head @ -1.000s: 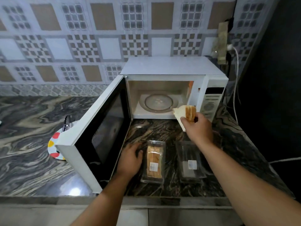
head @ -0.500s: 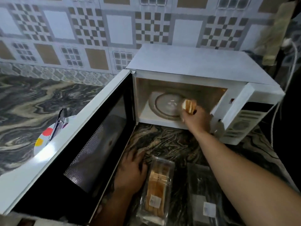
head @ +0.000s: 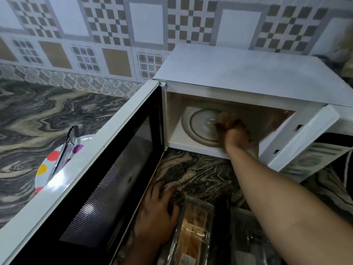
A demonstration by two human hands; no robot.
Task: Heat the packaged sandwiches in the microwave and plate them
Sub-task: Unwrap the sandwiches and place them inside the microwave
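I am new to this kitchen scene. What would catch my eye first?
The open white microwave, with the right hand reaching inside over its glass turntable. Its dark door swings far left. In front, the left hand rests on the counter beside a packaged sandwich.

**A home kitchen**

This is a home kitchen. The wall (head: 114, 35) has decorative tiles with checker patterns. The surface (head: 47, 111) is dark marbled stone. A white microwave (head: 248, 73) stands on it with the door (head: 107, 178) open. A dotted plate (head: 47, 169) with tongs (head: 66, 148) lies beside it.
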